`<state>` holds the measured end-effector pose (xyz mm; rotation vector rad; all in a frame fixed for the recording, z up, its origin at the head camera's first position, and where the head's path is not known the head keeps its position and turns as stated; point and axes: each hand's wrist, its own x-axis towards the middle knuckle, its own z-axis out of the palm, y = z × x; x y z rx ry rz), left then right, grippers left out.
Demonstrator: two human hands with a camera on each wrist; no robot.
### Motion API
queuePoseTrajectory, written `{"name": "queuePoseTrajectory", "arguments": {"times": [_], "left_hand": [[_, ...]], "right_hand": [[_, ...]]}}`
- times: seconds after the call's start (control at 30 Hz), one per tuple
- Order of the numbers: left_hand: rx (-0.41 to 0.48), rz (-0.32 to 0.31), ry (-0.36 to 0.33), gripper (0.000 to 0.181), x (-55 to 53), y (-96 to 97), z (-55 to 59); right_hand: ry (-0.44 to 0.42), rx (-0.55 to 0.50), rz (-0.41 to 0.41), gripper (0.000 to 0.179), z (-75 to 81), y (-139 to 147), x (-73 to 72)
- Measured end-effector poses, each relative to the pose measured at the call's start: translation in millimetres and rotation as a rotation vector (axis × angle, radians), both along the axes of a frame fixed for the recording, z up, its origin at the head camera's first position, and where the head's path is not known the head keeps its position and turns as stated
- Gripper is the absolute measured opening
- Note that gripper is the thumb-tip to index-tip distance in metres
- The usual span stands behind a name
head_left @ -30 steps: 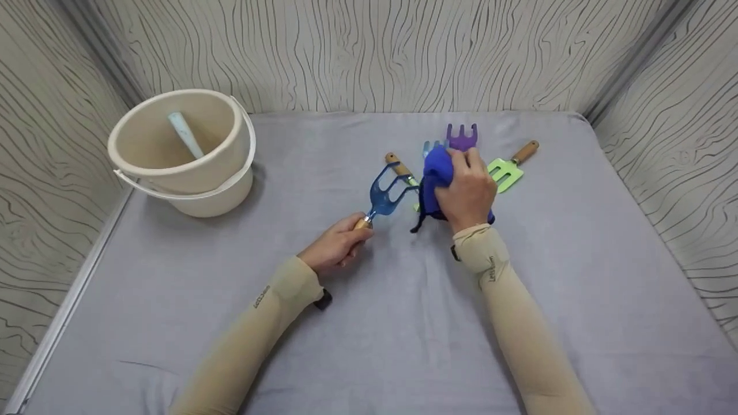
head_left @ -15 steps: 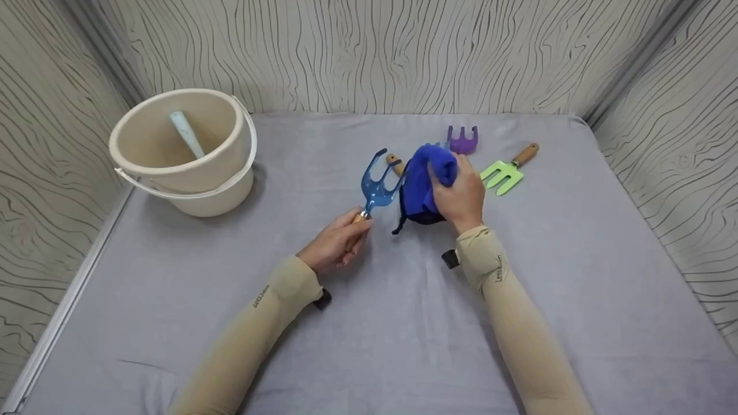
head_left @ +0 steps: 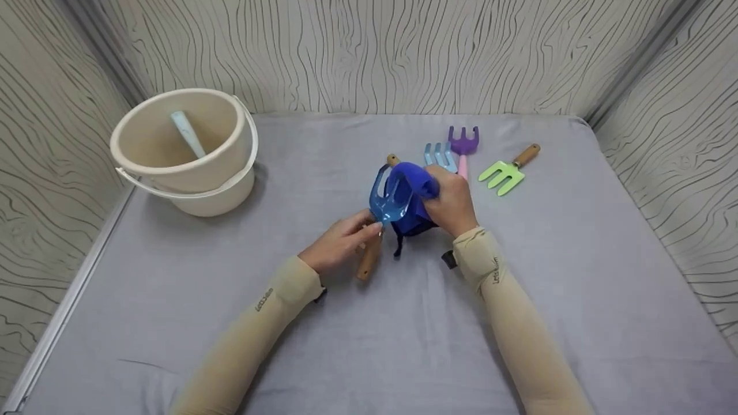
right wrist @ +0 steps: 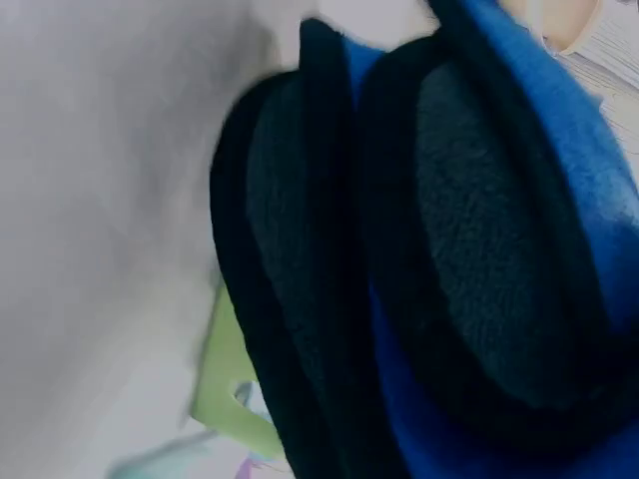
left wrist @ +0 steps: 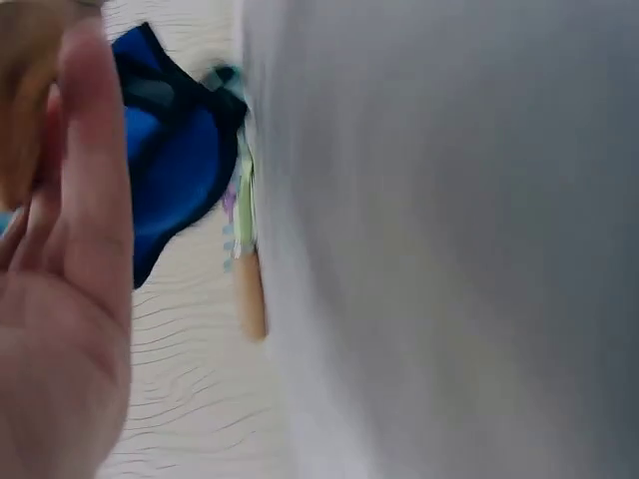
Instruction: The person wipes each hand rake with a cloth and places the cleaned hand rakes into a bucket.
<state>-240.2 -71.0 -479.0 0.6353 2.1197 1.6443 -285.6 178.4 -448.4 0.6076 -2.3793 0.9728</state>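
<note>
L grip point(head_left: 341, 241) (bare hand, thumb uppermost) pinches the neck of the blue fork point(head_left: 390, 207), whose wood handle point(head_left: 369, 262) slants down to the near L; R grip point(head_left: 452, 199) has fingers curled round a bunched blue cloth point(head_left: 416, 180), held up at the tines' R side, tho exact contact is hidden in the fold. Fork's mid-bench, lifted: prob. light, stiff metal, smooth painted head that may slip; best hold = handle or neck, fingers clear of hooked tips. Cloth looks soft & floppy, can be bunched anywhere. Just beyond, a wood-handled tool point(head_left: 392, 159) lies partly hidden by cloth. Far R: lt-blue rake point(head_left: 439, 159), purple rake point(head_left: 463, 143) w/ pink handle, green fork point(head_left: 507, 169). Far L, well apart: cream bucket point(head_left: 214, 202) w/ pale stick point(head_left: 188, 135) inside. All on the grey-covered bench point(head_left: 403, 351).
</note>
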Motion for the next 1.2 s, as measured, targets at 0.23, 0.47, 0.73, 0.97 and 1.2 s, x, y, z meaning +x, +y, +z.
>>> {"name": "queuePoseTrajectory", "arguments": {"times": [0.23,0.47,0.73,0.97,1.2], "left_hand": [[0.075,0.271,0.174,0.03,-3.6,-3.5,12.4],[0.085,0.334,0.153,0.017,-4.4,-8.0,15.5],[0.265,0.501,0.01,0.011,-10.7,-12.8,11.3],[0.341,0.52,-0.028,0.01,-11.3,-13.0,9.6],[0.235,0.437,0.05,0.008,-6.0,-7.0,5.9]], "right_hand": [[0.067,0.173,0.094,0.019,7.0,-8,7.9],[0.044,0.176,0.118,0.028,8.3,-16,10.0],[0.116,0.018,-0.128,0.053,8.7,-6,4.9],[0.198,0.256,-0.097,0.051,-4.2,-29,16.3],[0.336,0.541,0.034,0.05,-21.9,-57,31.5]]}}
